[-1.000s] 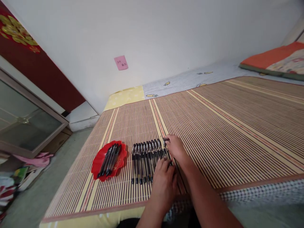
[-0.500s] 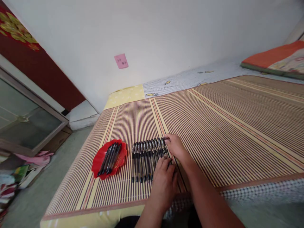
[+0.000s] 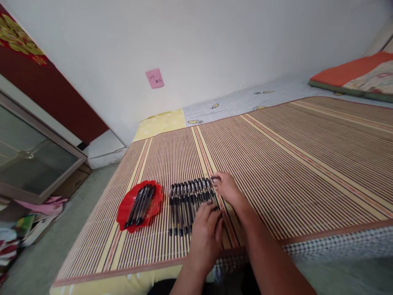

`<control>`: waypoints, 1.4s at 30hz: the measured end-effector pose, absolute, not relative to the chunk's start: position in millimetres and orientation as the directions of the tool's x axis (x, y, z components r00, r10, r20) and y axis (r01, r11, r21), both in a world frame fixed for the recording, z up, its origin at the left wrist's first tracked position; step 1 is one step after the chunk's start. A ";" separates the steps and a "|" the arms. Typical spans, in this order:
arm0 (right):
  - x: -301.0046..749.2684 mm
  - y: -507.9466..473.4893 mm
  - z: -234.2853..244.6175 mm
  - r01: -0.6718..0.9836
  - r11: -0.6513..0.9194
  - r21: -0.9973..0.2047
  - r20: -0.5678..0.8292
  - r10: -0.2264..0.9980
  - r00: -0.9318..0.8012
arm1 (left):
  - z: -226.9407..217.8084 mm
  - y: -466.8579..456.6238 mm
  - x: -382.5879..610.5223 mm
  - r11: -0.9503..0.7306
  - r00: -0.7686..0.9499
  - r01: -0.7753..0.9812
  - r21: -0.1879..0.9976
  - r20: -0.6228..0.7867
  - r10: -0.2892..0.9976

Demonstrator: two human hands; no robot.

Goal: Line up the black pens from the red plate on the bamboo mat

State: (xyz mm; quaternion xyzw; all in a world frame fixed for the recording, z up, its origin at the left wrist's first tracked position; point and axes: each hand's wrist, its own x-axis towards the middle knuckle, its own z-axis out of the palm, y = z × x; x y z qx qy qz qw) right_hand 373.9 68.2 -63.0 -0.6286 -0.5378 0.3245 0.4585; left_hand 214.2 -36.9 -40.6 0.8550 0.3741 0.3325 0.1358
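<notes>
A row of several black-capped clear pens lies side by side on a striped mat, caps at the far end. My left hand rests over the near right part of the row, its fingers bent but apart, and it hides the lower ends of the pens there. At the far right corner of the row is my right hand, fingers a little apart beside the cap of the last pen. No pen shows inside either hand. To the left, a red scalloped plate holds several more pens.
The striped mat covers a bed against a white wall bearing a pink note. Folded orange bedding lies at the far right. On the left floor stand a glass-panelled frame and scattered cloth items.
My left hand has shifted slightly left and toward me along the row. My right hand stays by the far right pen cap. The whole view has moved slightly.
</notes>
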 end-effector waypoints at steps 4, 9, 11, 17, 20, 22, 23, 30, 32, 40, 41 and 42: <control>376.7 66.1 -60.9 0.340 -0.013 -0.940 0.064 0.975 0.212 | -33.7 -37.4 207.4 -0.666 0.350 0.529 0.525 0.580 0.735; 380.0 64.2 -58.1 0.364 0.002 -0.931 0.086 0.973 0.215 | -31.0 -39.0 203.8 -0.677 0.245 0.536 0.504 0.674 0.697; 382.0 63.7 -57.7 0.392 0.009 -0.920 0.102 0.971 0.216 | -32.4 -40.0 203.2 -0.669 0.224 0.539 0.512 0.679 0.700; 388.9 59.9 -53.1 0.474 0.024 -0.880 0.145 0.964 0.221 | -31.9 -39.5 193.1 -0.635 0.173 0.544 0.549 0.667 0.725; 391.3 58.8 -50.6 0.500 0.022 -0.866 0.155 0.961 0.227 | -28.7 -34.8 182.6 -0.600 0.088 0.603 0.525 0.704 0.705; 392.2 58.9 -50.3 0.504 0.022 -0.863 0.154 0.963 0.222 | -27.0 -32.4 177.9 -0.591 0.062 0.637 0.495 0.732 0.679; 392.4 59.2 -50.5 0.503 0.022 -0.864 0.151 0.964 0.217 | -26.6 -32.0 177.2 -0.588 0.059 0.644 0.490 0.734 0.677; 391.1 60.4 -50.6 0.529 -0.001 -0.848 0.139 0.965 0.224 | -33.2 -37.8 189.8 -0.620 0.167 0.592 0.514 0.675 0.719; 391.0 59.9 -49.4 0.517 0.001 -0.856 0.130 0.968 0.213 | -35.4 -38.5 191.1 -0.625 0.179 0.584 0.517 0.669 0.721; 391.2 58.4 -46.7 0.502 -0.008 -0.865 0.113 0.971 0.211 | -26.9 -25.8 171.4 -0.541 0.062 0.677 0.500 0.693 0.718; 391.3 58.2 -46.2 0.494 -0.015 -0.869 0.105 0.971 0.214 | -23.7 -21.9 163.9 -0.514 0.028 0.690 0.510 0.691 0.723; 391.5 57.8 -45.6 0.485 -0.022 -0.874 0.093 0.973 0.213 | -20.4 -17.6 155.0 -0.483 -0.011 0.701 0.525 0.685 0.729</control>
